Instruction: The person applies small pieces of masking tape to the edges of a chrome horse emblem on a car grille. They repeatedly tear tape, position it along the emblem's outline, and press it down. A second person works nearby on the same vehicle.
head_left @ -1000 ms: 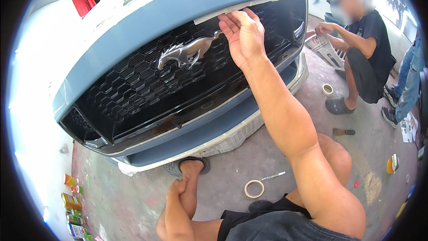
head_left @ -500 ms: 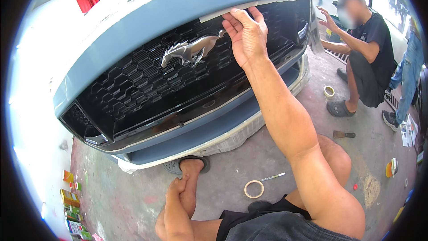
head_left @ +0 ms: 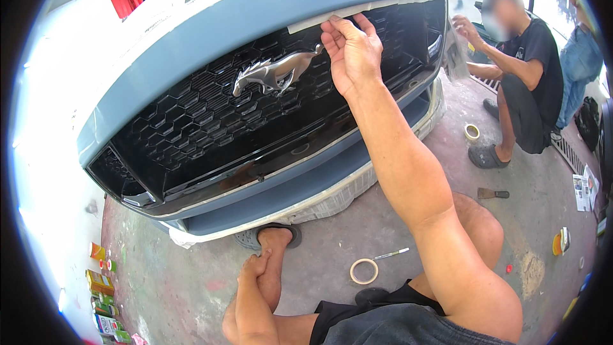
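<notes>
My right hand [head_left: 354, 57] reaches up to the top edge of a car's black honeycomb grille [head_left: 179, 121]. Its thumb and curled fingers are closed at a pale strip of masking tape [head_left: 313, 23], which runs along the underside of the blue-grey bumper [head_left: 255, 6]; the exact fingertip contact is partly hidden. A silver horse emblem [head_left: 278, 75] sits on the grille, just left of that hand. Lower down, my left hand [head_left: 254, 264] is wrapped round my left shin [head_left: 271, 284], away from the car.
A tape roll [head_left: 364, 271] and a pen [head_left: 391, 253] lie by my legs. Farther right are another tape roll [head_left: 471, 131], a scraper [head_left: 493, 193] and a crouching co-worker [head_left: 533, 76]. Several cans [head_left: 100, 283] line the left wall. White sheeting [head_left: 345, 203] hangs below the bumper.
My right hand has shifted very slightly down along the tape, still at the grille's top edge. The co-worker's raised hand has moved, and the person in jeans behind has changed posture.
</notes>
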`<state>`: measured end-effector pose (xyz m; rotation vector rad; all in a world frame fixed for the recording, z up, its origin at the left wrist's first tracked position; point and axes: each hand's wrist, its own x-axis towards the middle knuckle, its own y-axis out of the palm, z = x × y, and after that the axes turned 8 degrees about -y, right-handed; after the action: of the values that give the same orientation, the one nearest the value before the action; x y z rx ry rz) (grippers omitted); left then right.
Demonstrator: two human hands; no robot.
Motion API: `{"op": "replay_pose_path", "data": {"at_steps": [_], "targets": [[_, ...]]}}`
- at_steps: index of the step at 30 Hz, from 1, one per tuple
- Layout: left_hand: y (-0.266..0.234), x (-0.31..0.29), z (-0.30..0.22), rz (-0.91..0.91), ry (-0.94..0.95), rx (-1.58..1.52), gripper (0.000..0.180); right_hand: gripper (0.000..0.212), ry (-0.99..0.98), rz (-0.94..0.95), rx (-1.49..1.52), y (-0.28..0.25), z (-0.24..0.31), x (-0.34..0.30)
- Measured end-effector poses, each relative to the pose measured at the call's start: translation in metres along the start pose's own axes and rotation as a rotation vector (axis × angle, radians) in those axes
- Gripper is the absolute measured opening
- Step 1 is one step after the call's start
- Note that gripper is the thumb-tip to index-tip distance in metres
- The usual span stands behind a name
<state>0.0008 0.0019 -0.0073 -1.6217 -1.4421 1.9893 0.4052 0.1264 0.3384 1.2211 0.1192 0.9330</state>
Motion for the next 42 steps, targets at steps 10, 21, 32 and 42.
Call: {"op": "replay_pose_path", "data": {"at_steps": [10,21,32,42], "targets": [[0.002,0.006,0.002,0.002,0.012,-0.002,0.101,0.049,0.067,0.093,0.118,-0.009,-0.003,0.005],[0.003,0.006,0.004,-0.006,0.016,-0.001,0.102,0.063,-0.018,0.051,0.034,0.002,-0.004,0.002],[0.007,0.016,0.003,-0.028,0.084,-0.009,0.103,0.041,-0.103,0.02,-0.031,0.001,-0.015,-0.001],[0.011,0.027,0.019,-0.027,0.059,-0.024,0.102,0.056,-0.078,0.009,-0.217,-0.015,-0.009,-0.026]]}}
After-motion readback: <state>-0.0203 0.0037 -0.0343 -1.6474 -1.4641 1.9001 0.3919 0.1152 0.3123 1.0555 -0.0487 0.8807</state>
